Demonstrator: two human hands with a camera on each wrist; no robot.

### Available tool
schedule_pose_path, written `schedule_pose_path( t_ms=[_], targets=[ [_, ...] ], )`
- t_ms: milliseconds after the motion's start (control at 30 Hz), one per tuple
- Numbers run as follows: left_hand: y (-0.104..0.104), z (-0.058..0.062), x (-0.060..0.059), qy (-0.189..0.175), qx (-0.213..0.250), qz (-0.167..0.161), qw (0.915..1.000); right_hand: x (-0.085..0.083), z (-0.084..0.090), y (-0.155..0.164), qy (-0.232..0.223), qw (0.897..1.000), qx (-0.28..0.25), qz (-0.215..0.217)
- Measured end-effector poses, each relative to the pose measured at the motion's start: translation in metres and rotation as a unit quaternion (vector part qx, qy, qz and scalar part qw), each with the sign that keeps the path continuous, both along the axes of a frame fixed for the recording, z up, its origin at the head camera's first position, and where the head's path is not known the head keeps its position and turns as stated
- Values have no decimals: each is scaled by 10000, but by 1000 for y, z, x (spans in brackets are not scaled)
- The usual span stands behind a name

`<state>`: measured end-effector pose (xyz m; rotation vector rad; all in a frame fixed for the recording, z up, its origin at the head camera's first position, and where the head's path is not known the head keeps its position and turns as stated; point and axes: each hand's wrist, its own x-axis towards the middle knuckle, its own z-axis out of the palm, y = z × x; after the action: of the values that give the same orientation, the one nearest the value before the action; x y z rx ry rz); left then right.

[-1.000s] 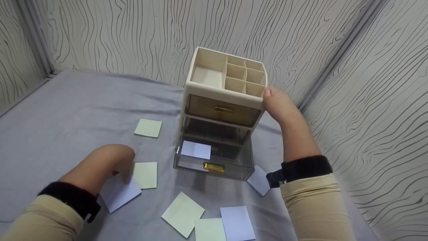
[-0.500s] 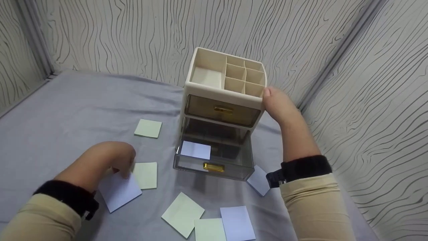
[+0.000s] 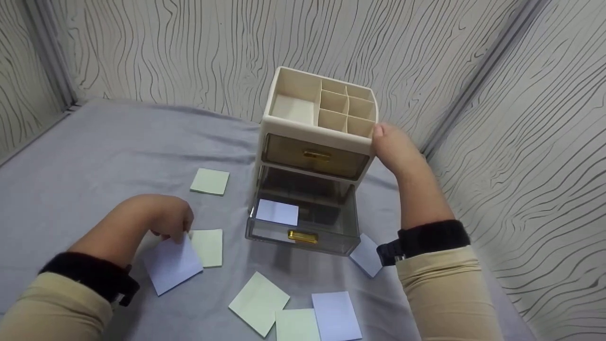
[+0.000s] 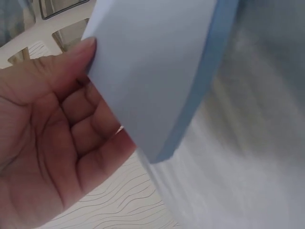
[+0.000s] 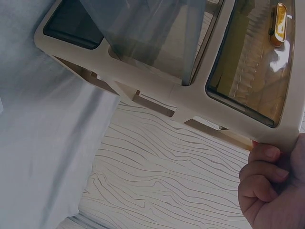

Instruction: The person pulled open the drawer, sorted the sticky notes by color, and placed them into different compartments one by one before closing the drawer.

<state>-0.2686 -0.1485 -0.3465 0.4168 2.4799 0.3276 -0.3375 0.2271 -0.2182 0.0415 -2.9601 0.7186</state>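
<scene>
Here, a pale wall [image 3: 402, 38] with wavy dark lines stands behind and to the right of a table [image 3: 118, 137] covered in creased grey cloth. Upright on the table is a cream cabinet [image 3: 317, 132], its top split into one large compartment and six small ones. Two tan sleeves [image 3: 450, 293] reach in from the bottom corners, each ending at a black wristband [image 3: 433, 239]. A clear, smoky drawer [image 3: 331, 242] is pulled out below a closed amber upper drawer [image 3: 289, 151].

The right hand [image 3: 396, 147] grips the cabinet's upper right edge, fingers curled against its side. The left hand [image 3: 168, 215], left of the cabinet, pinches a blue pad [image 3: 173, 267] by its edge between thumb and fingers.

That pad partly overlaps a green pad [image 3: 208, 248] in the head view; another green pad [image 3: 209, 181] lies farther back. In front are two more green pads [image 3: 259, 304] and a blue one, with another blue pad near the drawer's right corner. One blue pad [image 3: 278, 212] lies inside the open drawer, on its left. Smallest are the gold handles [image 3: 303, 237], one on each drawer.
</scene>
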Motion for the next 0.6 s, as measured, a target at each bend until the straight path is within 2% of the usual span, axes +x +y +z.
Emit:
schedule_pose_path(
  t_ms=[333, 600],
  targets=[
    [-2, 11, -4, 522, 423, -189, 9976, 1, 0, 1, 66, 9999, -55, 130],
    [-1, 24, -7, 1356, 835, -380, 9865, 0, 1, 1, 124, 9998, 62, 126]
  ],
)
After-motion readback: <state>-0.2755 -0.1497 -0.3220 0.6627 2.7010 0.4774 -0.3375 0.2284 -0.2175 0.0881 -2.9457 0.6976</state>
